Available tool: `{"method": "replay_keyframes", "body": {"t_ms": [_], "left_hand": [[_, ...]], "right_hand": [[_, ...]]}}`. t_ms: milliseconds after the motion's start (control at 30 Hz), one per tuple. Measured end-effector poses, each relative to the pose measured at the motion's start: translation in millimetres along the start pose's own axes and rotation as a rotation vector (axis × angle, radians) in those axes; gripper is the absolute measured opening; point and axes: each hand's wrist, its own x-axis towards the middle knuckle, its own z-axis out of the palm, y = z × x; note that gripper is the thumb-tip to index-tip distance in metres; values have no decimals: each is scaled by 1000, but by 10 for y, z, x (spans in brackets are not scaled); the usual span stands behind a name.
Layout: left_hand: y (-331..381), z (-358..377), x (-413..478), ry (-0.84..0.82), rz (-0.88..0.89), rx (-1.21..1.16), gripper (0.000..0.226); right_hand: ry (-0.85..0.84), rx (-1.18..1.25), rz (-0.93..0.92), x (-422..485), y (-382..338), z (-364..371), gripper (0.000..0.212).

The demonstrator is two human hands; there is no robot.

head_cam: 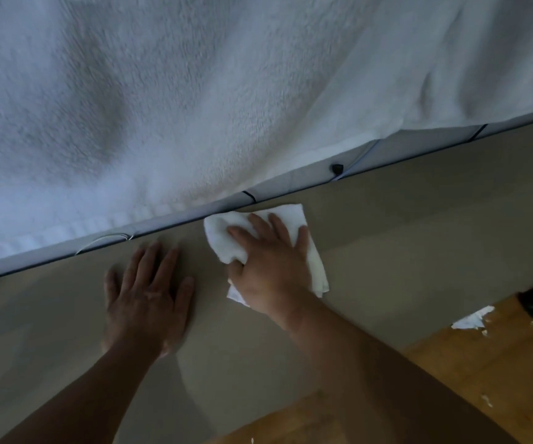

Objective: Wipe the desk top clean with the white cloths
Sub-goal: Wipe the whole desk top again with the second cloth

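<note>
My right hand (271, 261) presses the cloth (221, 239), fingers spread, at the tabletop's (387, 238) far edge; my left hand (150, 293) rests flat, open. Wiping seems midway; the near side probably remains.

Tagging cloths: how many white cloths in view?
2. A small cloth under the right hand on the desk; a large towel draped beyond its far edge. White floor scraps are unclear.
</note>
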Motion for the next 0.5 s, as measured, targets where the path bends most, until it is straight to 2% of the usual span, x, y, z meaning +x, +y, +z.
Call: {"method": "replay_keyframes", "body": {"t_ms": [167, 300, 400, 500], "left_hand": [[6, -3, 11, -14, -10, 8, 74], [13, -1, 15, -21, -13, 10, 74], [24, 3, 31, -24, -10, 32, 75], [42, 4, 48, -10, -6, 38, 72]], "right_hand": [[30, -57, 200, 49, 781, -308, 63], [130, -27, 395, 228, 1448, -518, 52], [170, 50, 555, 325, 1408, -506, 51], [93, 13, 658, 307, 952, -442, 62]]}}
